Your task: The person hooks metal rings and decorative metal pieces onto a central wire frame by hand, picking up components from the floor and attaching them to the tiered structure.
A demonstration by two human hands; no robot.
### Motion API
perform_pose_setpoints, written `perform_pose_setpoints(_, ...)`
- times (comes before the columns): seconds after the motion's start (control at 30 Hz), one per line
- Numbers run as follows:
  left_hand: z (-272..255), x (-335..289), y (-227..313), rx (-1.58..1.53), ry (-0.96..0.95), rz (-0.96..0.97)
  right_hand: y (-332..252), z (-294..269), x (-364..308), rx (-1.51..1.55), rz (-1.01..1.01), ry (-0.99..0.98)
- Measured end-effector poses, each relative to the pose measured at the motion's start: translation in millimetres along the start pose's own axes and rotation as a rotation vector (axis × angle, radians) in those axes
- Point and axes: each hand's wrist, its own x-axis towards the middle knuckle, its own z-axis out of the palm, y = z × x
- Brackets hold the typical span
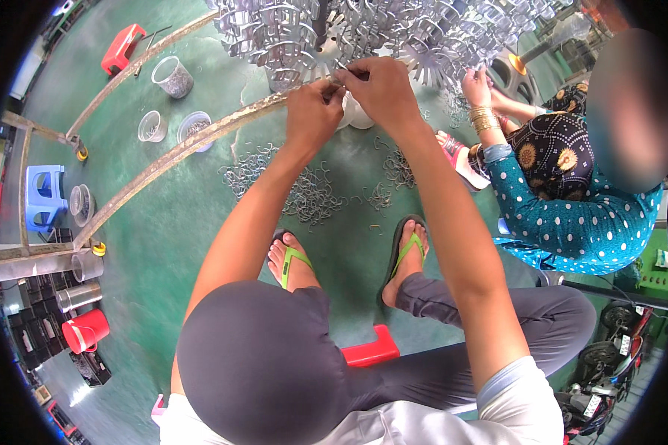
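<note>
The person sits on a low red stool (369, 350) and holds both arms up to a big hanging bunch of shiny metal pieces (364, 33). The left hand (313, 111) and the right hand (378, 87) are touching each other, fingers pinched tight on a small wire hook (339, 84) right at the bottom of the bunch. The hook is tiny, so I cannot tell just how it sits between the fingers.

On the green floor (163, 237), just past the feet in green sandals, lies a heap of loose wire hooks (312, 194). A second person (564, 193) works close by on the right.

I think the little hook could slip and drop into the heap, because it is thin and smooth. The sharp metal edges overhead could scratch a finger. The bare toes are near the hooks too.
</note>
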Motion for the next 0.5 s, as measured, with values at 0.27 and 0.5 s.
perform_pose_setpoints(0.27,4.7,4.4,-4.5,-0.147,-0.079,-0.162,4.6,-5.2,19.1,-0.176,0.043,-0.032)
perform_pose_setpoints(0.5,2.6,19.1,-55.4,-1.223,-0.119,-0.721,11.7,2.2,26.4,-0.215,0.045,0.02)
